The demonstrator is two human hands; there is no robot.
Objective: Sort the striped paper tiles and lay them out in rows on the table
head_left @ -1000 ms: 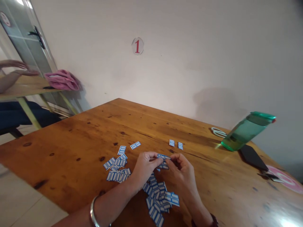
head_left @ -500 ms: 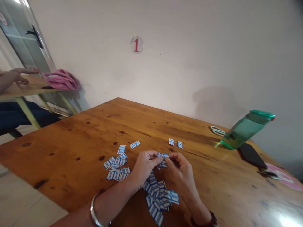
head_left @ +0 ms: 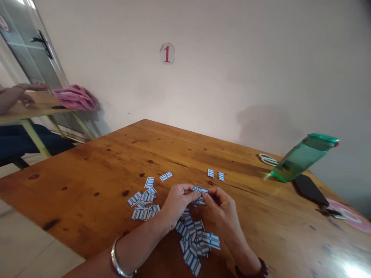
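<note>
Between both hands, just above the wooden table (head_left: 121, 150), is a small label sheet (head_left: 200, 189), white with blue-bordered boxes. My left hand (head_left: 181, 199) pinches its left side between thumb and fingers. Its right side is pinched by my right hand (head_left: 222, 202), the thumb tips close together over the sheet. Below my hands lies a loose heap of similar label sheets (head_left: 193, 241), partly covered by my left wrist. Left of my left arm sits a second, smaller pile (head_left: 145, 200). Whether one sheet or more is held, I cannot tell.
Two small stacks of labels (head_left: 210, 173) lie beyond my hands, and a single sheet (head_left: 166, 176) lies left of them. At the right are a tilted green bottle (head_left: 304, 158), a white cable (head_left: 268, 159), a black flat case (head_left: 310, 189), keys (head_left: 330, 212) and a pink disc (head_left: 352, 218). Another person's arm (head_left: 11, 98) rests at the far-left table.
My hands keep the same pinch on the label sheet. The view has shifted very slightly; the label piles and the bottle stay in place.
</note>
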